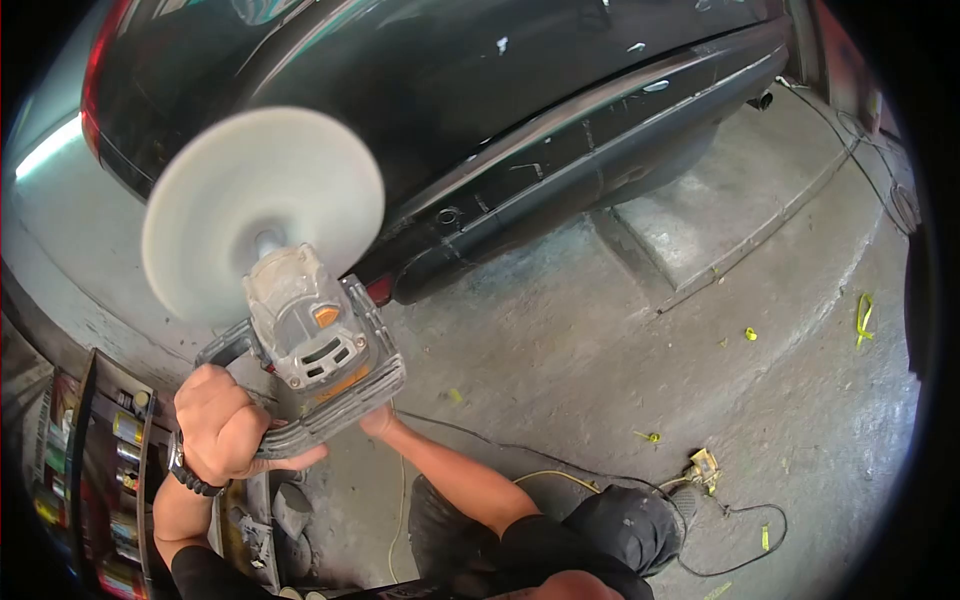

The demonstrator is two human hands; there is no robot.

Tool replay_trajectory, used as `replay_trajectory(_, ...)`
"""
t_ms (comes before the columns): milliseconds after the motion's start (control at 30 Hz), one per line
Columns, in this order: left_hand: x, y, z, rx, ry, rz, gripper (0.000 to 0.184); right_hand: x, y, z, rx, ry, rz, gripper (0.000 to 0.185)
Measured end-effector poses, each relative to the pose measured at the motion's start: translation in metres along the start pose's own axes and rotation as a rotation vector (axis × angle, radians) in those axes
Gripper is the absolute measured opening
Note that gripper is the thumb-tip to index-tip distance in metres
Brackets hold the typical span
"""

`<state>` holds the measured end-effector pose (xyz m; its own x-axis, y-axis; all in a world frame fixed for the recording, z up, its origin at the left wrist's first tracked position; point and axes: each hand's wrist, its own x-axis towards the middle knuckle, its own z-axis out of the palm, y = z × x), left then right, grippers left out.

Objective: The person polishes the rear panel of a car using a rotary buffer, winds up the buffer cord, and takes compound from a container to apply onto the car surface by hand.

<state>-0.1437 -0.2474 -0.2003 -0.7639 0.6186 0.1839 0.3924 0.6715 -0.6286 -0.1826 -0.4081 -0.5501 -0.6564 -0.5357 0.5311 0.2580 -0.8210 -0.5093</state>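
Note:
My left hand [218, 425], with a dark watch on its wrist, is wrapped round the front handle of a dusty grey polisher [300, 320]. The polisher is held up and tilted, and its wide white pad [260, 200] is blurred as if spinning. My right hand [377, 421] is at the rear of the machine, largely hidden behind its housing; its fingers do not show, but it appears to grip the body. Beyond the pad is the rear corner of a dark car [440, 90], its glossy panel marked with white lines. Whether the pad touches the car I cannot tell.
A shelf of cans [128, 450] stands at the lower left. A black cable [560, 468] and a yellowish hose [545, 474] run over the concrete floor [560, 380]. Yellow-green tape scraps [865, 318] lie around, near a yellowish block [703, 466].

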Motion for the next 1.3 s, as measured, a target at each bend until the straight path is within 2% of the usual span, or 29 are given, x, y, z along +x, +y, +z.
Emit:
replay_trajectory(100,-0.014,0.005,0.002,0.034,0.016,-0.085,0.061,-0.006,-0.004,0.011,0.021,0.060,-0.022,0.104)
replay_trajectory(267,0.020,0.008,0.001,0.039,0.047,-0.016,0.058,0.003,-0.047,0.015,0.039,0.229,-0.118,0.100)
replay_trajectory(333,0.048,0.013,0.004,0.051,0.052,0.018,0.056,0.014,-0.059,0.001,0.172,0.170,-0.128,0.100)
replay_trajectory(400,0.083,0.019,0.004,0.064,0.051,0.058,0.053,0.033,-0.063,-0.018,0.345,0.007,-0.166,0.100)
replay_trajectory(500,0.142,0.025,0.001,0.089,0.048,0.135,0.052,0.050,-0.088,-0.034,0.389,0.032,-0.168,0.100)
replay_trajectory(567,0.181,0.027,0.006,0.089,0.105,0.190,0.058,0.050,-0.139,-0.043,0.336,0.090,-0.153,0.101)
replay_trajectory(600,0.198,0.029,0.007,0.090,0.101,0.199,0.055,0.050,-0.166,-0.047,0.306,0.120,-0.145,0.101)
replay_trajectory(700,0.247,0.037,0.007,0.095,0.120,0.221,0.050,0.057,-0.210,-0.061,0.493,0.121,-0.234,0.089)
replay_trajectory(733,0.261,0.037,0.008,0.095,0.135,0.227,0.050,0.057,-0.234,-0.066,0.426,0.141,-0.202,0.102)
replay_trajectory(867,0.287,0.032,0.009,0.049,0.167,0.219,0.049,0.063,-0.264,-0.082,0.443,0.155,-0.192,0.099)
replay_trajectory(1033,0.246,0.019,-0.005,0.061,0.183,0.166,0.047,0.047,-0.255,-0.075,0.238,0.178,-0.150,0.097)
replay_trajectory(1167,0.153,-0.009,-0.006,0.018,0.186,0.054,0.051,0.029,-0.218,-0.072,0.133,0.153,-0.068,0.089)
replay_trajectory(1300,0.057,-0.022,0.013,-0.092,0.341,-0.073,0.057,0.012,-0.183,-0.060,-0.057,0.162,-0.037,0.089)
